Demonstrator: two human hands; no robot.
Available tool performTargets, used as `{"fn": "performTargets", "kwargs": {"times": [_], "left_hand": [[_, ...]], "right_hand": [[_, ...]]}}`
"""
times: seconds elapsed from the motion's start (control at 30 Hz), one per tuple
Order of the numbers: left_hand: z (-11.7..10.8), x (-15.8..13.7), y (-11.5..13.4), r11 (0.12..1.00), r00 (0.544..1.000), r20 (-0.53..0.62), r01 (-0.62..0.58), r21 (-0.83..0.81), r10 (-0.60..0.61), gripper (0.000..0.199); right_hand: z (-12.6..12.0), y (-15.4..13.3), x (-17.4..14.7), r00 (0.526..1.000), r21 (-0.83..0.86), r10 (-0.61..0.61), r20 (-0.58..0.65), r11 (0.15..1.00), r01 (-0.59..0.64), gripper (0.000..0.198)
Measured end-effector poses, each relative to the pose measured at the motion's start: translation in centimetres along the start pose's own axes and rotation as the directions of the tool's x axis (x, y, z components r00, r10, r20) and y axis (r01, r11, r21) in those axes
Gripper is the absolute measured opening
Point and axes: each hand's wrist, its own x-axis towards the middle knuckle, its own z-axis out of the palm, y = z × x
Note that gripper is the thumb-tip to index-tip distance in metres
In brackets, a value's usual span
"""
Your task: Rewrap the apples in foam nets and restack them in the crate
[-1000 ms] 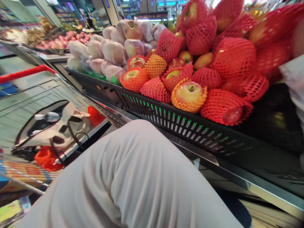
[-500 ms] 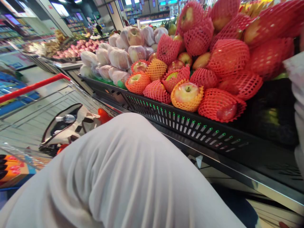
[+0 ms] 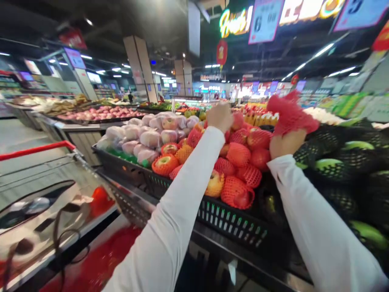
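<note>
My left hand (image 3: 219, 116) reaches over the pile of apples, many in red or orange foam nets (image 3: 238, 154). It shows from the back with curled fingers, so what they hold, if anything, is hidden. To the right, my right hand (image 3: 287, 142) is raised and closed on a crumpled red foam net (image 3: 290, 112); whether a fruit is inside cannot be seen. Below my arms, a black slatted crate (image 3: 232, 221) holds the netted apples. Left of them lie several fruits in clear wrap (image 3: 150, 138).
On the left stands a shopping cart with a red handle (image 3: 36, 150), a pale bag (image 3: 71, 211) inside. Green produce in black nets (image 3: 330, 166) is heaped on the right. Price signs (image 3: 266, 20) hang overhead. Pink produce (image 3: 103, 113) lies on a stand further back.
The view has tilted up. The pale cloth shape that filled the front is gone, and both my arms now stretch over the fruit. A red foam net is now in my right hand.
</note>
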Motion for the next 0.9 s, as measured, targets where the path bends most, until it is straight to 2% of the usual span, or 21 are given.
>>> {"fn": "performTargets", "kwargs": {"times": [0.03, 0.1, 0.17, 0.23, 0.33, 0.4, 0.47, 0.67, 0.83, 0.9], "left_hand": [[0.0, 0.4, -0.2, 1.0, 1.0, 0.016, -0.02, -0.001, 0.02, 0.035], [1.1, 0.7, -0.8, 0.99, 0.981, 0.133, -0.138, -0.021, 0.14, 0.027], [2.9, 0.7, -1.5, 0.955, 0.918, 0.264, -0.289, -0.061, 0.295, 0.023], [4.7, 0.5, -1.9, 0.926, 0.869, 0.325, -0.368, -0.081, 0.374, 0.026], [6.6, 0.1, -1.8, 0.937, 0.899, 0.282, -0.348, -0.007, 0.336, 0.031], [7.3, -0.3, -1.6, 0.947, 0.928, 0.217, -0.318, 0.043, 0.302, 0.035], [7.6, -0.9, -1.5, 0.948, 0.938, 0.174, -0.313, 0.057, 0.299, 0.036], [8.2, -2.2, -2.3, 0.936, 0.934, 0.115, -0.348, 0.062, 0.339, 0.039], [9.5, -2.5, -2.9, 0.886, 0.891, 0.05, -0.453, 0.101, 0.451, 0.039], [9.9, -2.4, -2.9, 0.882, 0.889, 0.036, -0.457, 0.115, 0.456, 0.043]], "right_hand": [[0.1, -0.3, -0.3, 1.0, -0.011, 0.021, 0.002, 1.0, -0.021, 0.044], [0.5, -0.5, -0.8, 0.999, -0.037, 0.028, -0.024, 0.999, -0.029, 0.04], [0.7, -0.4, -1.0, 0.999, -0.058, 0.022, -0.04, 0.998, -0.024, 0.037], [0.9, -0.2, -0.9, 0.999, -0.054, 0.005, -0.049, 0.999, -0.007, 0.033], [0.7, 0.0, -0.7, 0.997, -0.018, -0.022, -0.074, 1.0, 0.021, 0.028], [0.5, 0.1, -0.6, 0.995, 0.003, -0.026, -0.095, 1.0, 0.026, 0.025], [0.3, 0.2, -0.5, 0.994, 0.017, -0.02, -0.105, 1.0, 0.022, 0.023], [0.1, 0.2, -0.7, 0.996, 0.031, -0.006, -0.085, 0.999, 0.009, 0.016], [0.2, 0.3, -0.9, 0.997, 0.048, -0.007, -0.077, 0.999, 0.011, 0.014], [0.2, 0.2, -0.9, 0.998, 0.044, -0.004, -0.056, 0.999, 0.006, 0.011]]}}
